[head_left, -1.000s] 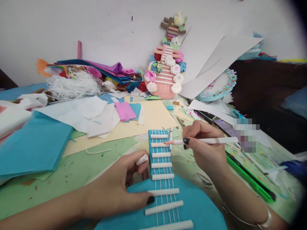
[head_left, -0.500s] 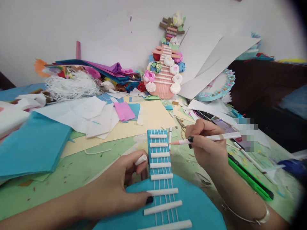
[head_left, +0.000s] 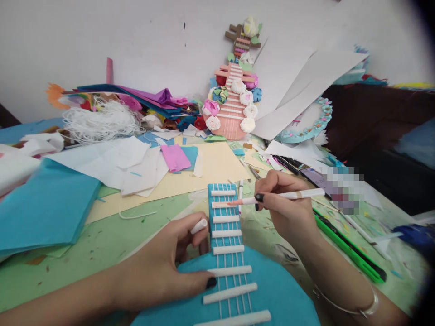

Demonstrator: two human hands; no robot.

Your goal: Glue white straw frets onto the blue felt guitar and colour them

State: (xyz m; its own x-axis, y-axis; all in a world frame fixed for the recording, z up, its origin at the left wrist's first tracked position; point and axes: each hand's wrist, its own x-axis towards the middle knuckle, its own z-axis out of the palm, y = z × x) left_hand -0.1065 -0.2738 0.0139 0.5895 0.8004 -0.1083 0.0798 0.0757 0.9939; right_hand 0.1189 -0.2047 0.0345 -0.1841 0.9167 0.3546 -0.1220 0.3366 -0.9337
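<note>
A blue paper guitar (head_left: pixel 272 280) with white strings and several white paper strips across its neck lies before me. My left hand (head_left: pixel 170 262) rests on its left side, thumb on the body, with a white marker cap (head_left: pixel 199 226) tucked in the curled fingers. Between thumb and fingers, my right hand (head_left: pixel 288 201) grips a white brush marker (head_left: pixel 302 194) with a peach tip. That tip touches the second strip (head_left: pixel 220 205) from the neck's far end, which has a faint peach tint.
Blue paper sheets (head_left: pixel 50 203) lie at left, beside white scraps and a tangle of white string (head_left: pixel 102 120). A pink flowered guitar (head_left: pixel 231 120) leans on the wall. Right of my hand are a green utility knife (head_left: pixel 350 249) and a phone (head_left: pixel 317 180).
My right hand has moved left, bringing the marker tip from the strip's right end onto its surface. My left hand keeps its place on the guitar.
</note>
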